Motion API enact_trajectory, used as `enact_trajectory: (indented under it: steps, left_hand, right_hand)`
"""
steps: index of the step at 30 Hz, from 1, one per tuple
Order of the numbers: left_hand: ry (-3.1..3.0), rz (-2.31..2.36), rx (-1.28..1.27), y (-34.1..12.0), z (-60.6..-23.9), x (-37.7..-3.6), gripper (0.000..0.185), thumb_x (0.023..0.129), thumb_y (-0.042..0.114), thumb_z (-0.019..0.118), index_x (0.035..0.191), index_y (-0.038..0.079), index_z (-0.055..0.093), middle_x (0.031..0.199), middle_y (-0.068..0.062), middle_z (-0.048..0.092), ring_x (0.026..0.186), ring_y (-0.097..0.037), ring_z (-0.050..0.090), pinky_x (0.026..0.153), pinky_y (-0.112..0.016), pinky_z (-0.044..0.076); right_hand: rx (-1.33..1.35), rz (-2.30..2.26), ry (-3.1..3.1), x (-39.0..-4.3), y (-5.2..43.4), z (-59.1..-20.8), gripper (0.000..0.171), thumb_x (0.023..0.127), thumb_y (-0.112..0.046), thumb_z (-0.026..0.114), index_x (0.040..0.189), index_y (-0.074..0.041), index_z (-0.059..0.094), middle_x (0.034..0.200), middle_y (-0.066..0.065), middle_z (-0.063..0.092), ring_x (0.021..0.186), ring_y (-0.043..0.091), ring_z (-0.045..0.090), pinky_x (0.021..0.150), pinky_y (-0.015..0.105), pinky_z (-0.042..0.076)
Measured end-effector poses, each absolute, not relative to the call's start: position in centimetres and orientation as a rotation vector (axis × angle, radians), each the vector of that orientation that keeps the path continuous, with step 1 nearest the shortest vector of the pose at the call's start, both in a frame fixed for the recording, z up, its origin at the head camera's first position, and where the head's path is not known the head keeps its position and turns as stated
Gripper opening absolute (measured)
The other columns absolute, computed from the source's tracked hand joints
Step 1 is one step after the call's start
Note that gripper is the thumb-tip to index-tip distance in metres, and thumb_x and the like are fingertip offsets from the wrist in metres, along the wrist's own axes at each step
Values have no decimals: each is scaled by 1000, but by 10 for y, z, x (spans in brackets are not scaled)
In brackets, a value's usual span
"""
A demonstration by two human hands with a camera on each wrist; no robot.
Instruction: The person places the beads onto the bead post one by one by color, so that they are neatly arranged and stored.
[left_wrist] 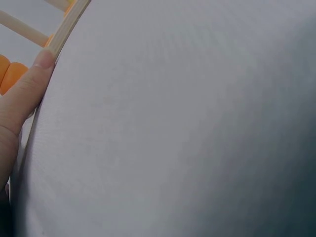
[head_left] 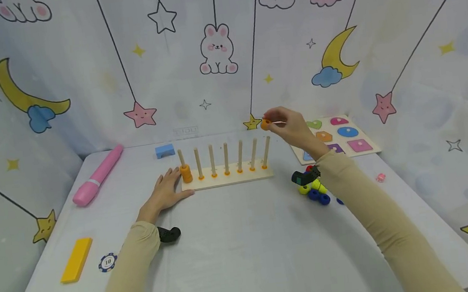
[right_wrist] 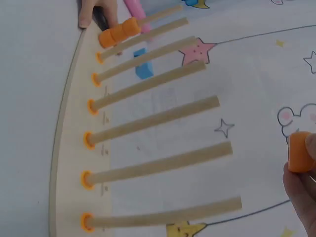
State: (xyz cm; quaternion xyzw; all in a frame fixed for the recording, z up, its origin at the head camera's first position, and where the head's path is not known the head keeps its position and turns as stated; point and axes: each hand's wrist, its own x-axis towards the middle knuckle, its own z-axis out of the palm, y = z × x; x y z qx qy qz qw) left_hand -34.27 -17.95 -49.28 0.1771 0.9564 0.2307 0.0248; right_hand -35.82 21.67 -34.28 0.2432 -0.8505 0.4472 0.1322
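My right hand pinches an orange bead between thumb and fingers, up above the rightmost peg of a wooden peg board. In the right wrist view the held bead is at the right edge, apart from the pegs. Several orange beads are stacked on the leftmost peg; the other pegs carry only an orange ring at the foot. My left hand rests at the board's left end, fingers extended, its straight thumb along the front edge.
Yellow, blue and red beads lie under the right forearm. A shape puzzle board lies at back right, a small pink piece nearer. Leftward are a blue block, pink tube, yellow block and poker chip.
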Motion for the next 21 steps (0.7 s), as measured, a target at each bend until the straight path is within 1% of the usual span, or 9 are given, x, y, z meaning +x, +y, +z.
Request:
enact_trajectory:
  steps: [4,10,16,21]
  left_hand:
    - [2957,718,542,-180,-492,-342,93,83,53,65,148,-1,25,153,-21,21,142,-37,8,114,-52,0]
    - [2962,722,554,-181,-492,-342,91,84,52,65,147,-2,27,152,-21,21,142,-37,8,114,-52,1]
    - [2961,747,567,-180,-492,-342,91,83,52,65,146,-2,28,152,-22,22,141,-37,10,114,-53,1]
    - [2965,721,562,-180,-493,-342,93,83,54,64,147,-2,26,152,-22,22,142,-37,9,114,-52,1]
  right_hand:
    - [787,1308,-2431,-372,188,-338,29,89,-2,64,117,3,58,113,17,62,104,27,61,88,32,52]
    - [848,1291,-2444,-383,146,-333,25,89,-4,64,113,2,59,108,12,65,98,19,63,84,24,53]
    - [936,1272,-2449,-385,103,-331,26,89,-1,62,115,3,58,110,12,64,101,19,62,83,21,52]
    - [1030,1240,-2449,-383,69,-336,26,89,-2,62,114,4,58,109,12,65,101,18,62,83,19,51]
